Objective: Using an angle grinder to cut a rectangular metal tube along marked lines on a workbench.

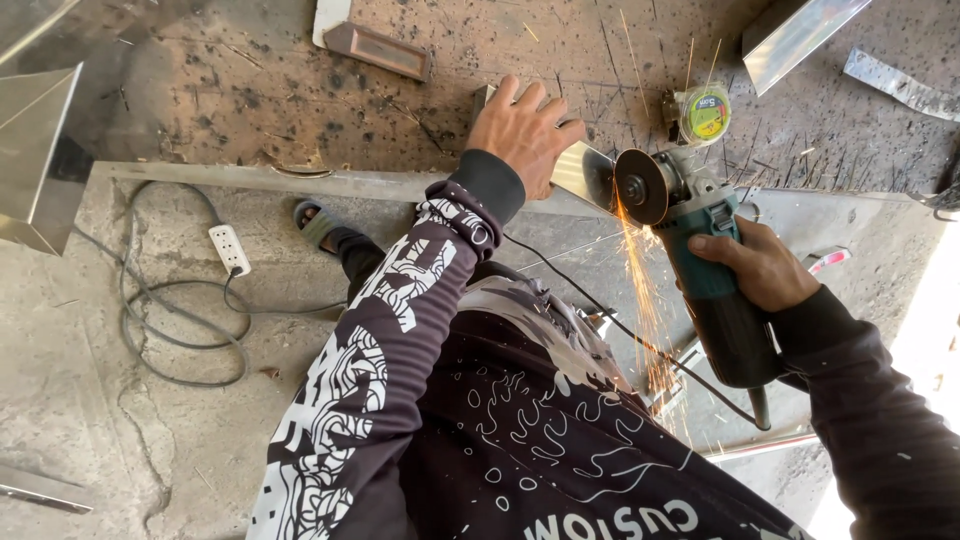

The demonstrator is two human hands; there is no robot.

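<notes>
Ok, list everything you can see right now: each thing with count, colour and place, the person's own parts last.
angle grinder: one, teal and black, right of centre, disc on the metal piece, throwing sparks
metal piece: one, silver, bench edge, under the left hand
workbench: one, dark scorched top, upper frame
small reel: one, yellow-green, on the bench above the grinder
steel sheets: several, silver, far left and top right
power strip: one, white, on the floor, left
cable: grey, looped on the floor
sandalled foot: one, below the bench edge
left hand: pressing the metal piece
right hand: gripping the grinder body
</notes>
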